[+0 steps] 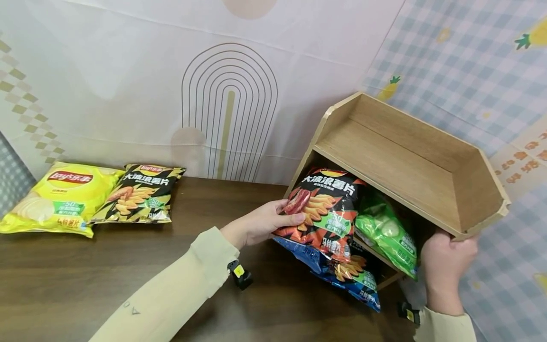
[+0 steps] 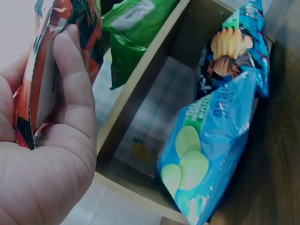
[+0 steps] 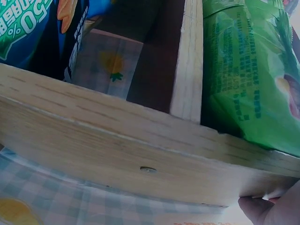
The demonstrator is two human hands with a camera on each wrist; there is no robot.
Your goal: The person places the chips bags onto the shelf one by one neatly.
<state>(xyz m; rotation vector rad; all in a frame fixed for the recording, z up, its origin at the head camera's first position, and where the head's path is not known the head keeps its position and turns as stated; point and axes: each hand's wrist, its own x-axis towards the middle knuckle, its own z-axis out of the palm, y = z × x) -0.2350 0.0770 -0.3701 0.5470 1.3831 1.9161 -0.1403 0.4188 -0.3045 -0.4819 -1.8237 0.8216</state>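
My left hand [image 1: 265, 221] pinches the left edge of a red and black bag of potato chips [image 1: 320, 209] between thumb and fingers. The bag leans at the mouth of the upper compartment of a wooden shelf [image 1: 397, 147]. Beside it in that compartment lies a green bag of chips [image 1: 386, 232]. Below, a light blue bag [image 2: 206, 150] and a dark blue bag [image 2: 232, 51] stick out of the lower compartment. My right hand [image 1: 446, 261] grips the shelf's right front corner; in the right wrist view only some fingertips [image 3: 262, 208] show.
On the brown table [image 1: 205, 209], a yellow bag of chips [image 1: 64, 197] and a black and gold bag [image 1: 141, 194] lie at the left by the cloth-covered wall [image 1: 141, 95]. A checked cloth [image 1: 461, 61] hangs behind the shelf.
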